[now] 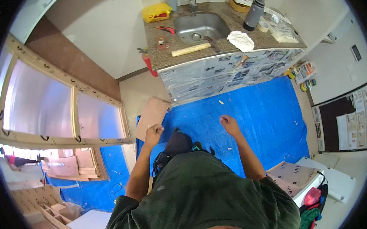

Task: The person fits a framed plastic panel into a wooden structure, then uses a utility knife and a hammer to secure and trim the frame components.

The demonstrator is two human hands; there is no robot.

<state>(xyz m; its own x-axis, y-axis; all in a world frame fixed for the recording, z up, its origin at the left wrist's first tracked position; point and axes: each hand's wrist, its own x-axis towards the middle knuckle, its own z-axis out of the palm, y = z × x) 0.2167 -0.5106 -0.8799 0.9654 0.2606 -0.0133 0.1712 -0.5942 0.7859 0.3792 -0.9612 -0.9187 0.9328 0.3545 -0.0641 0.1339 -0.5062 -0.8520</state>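
Observation:
My left hand (154, 134) is in front of me with its fingers curled in and nothing visible in them. It appears over or beside the near end of a flat wooden board (152, 112); whether they touch I cannot tell. Farther right, my right hand (230, 124) is above the blue tarp (257, 111), fingers curled and no object showing. Ahead on the stone counter lie a hammer (191, 49) with a pale wooden handle, red-handled pliers (165, 30) and a crumpled white cloth (241, 41). Both hands are well short of the counter.
A steel sink (202, 27) is set into the counter, with a yellow bag (156, 12), a grey bottle (255, 14) and a tape roll (262, 26) around it. Wood-framed translucent panels (47, 91) stand left. A covered box (295, 179) sits behind on the right.

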